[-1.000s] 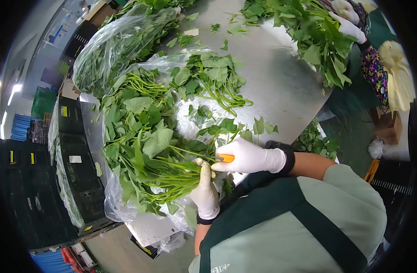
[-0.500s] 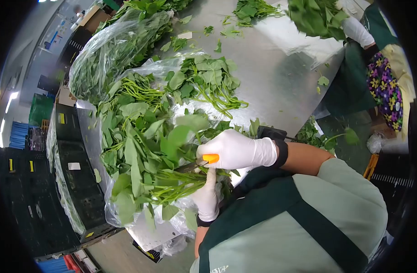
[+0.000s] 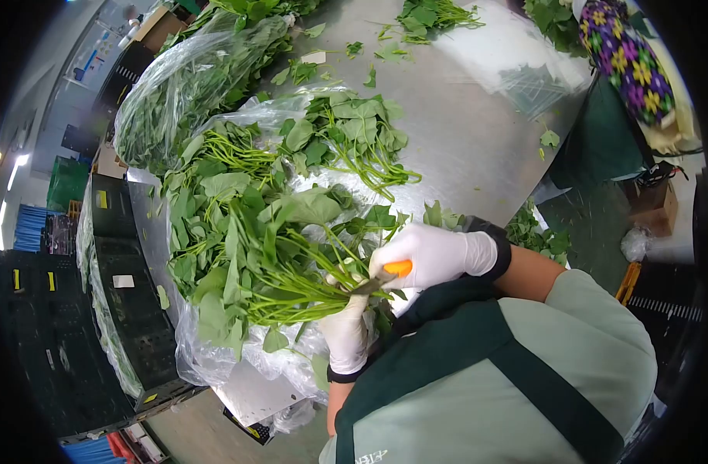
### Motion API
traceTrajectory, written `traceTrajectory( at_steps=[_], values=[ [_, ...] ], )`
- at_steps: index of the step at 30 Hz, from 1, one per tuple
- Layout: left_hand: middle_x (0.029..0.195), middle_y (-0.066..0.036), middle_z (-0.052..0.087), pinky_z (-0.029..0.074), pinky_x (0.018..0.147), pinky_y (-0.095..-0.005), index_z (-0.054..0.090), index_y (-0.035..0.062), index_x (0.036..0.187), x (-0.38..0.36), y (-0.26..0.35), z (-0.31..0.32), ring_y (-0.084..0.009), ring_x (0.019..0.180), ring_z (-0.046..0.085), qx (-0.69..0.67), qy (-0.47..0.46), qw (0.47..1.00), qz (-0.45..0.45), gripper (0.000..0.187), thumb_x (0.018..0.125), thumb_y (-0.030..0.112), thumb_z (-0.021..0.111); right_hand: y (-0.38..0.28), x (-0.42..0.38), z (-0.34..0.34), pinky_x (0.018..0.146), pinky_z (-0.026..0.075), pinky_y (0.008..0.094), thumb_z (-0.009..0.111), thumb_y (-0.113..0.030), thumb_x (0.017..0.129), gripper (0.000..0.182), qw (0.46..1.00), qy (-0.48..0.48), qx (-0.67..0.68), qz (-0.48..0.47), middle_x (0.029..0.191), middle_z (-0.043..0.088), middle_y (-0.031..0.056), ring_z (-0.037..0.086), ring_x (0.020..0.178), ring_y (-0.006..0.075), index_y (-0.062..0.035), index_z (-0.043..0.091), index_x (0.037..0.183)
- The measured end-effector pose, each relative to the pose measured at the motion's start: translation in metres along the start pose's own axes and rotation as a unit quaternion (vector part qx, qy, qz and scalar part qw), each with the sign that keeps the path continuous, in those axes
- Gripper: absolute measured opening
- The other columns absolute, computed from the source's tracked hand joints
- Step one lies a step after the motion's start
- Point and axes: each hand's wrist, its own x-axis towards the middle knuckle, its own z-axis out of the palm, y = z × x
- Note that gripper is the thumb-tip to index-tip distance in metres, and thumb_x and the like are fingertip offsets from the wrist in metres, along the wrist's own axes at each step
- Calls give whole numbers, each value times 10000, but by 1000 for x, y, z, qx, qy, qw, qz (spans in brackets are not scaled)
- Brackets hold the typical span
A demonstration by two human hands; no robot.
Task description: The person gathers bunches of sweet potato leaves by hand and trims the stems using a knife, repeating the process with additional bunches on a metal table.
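My left hand, in a white glove, is closed round the stems of a bunch of leafy greens, whose long green stalks and broad leaves fan out to the left. My right hand, also gloved, grips a small knife with an orange handle. Its short dark blade lies against the stems near my left thumb. Beneath and beside the bunch, more leafy greens lie heaped on clear plastic film. A smaller bunch rests just beyond, its stems toward me.
A large clear plastic bag of greens lies at the back left of the metal table. Dark crates stand along the left. At the upper right is a co-worker's flower-patterned sleeve. Another bunch lies at the far edge.
My right hand and the knife have moved a little right, baring the stems and blade. The held bunch has turned slightly. The co-worker's arm has shifted up and left, with greens moving mostly out of view.
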Motion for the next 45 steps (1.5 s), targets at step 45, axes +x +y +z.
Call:
traceTrajectory(
  at_steps=[45],
  values=[
    [1088,-68,595,438,876,-298,545,-4,1159,-4,-11,-22,-151,990,554,7,-21,996,-91,315,857,14,631,-10,35,27,504,475,391,607,-169,721,192,961,-33,-273,-27,694,587,51,628,616,269,-120,571,903]
  ],
)
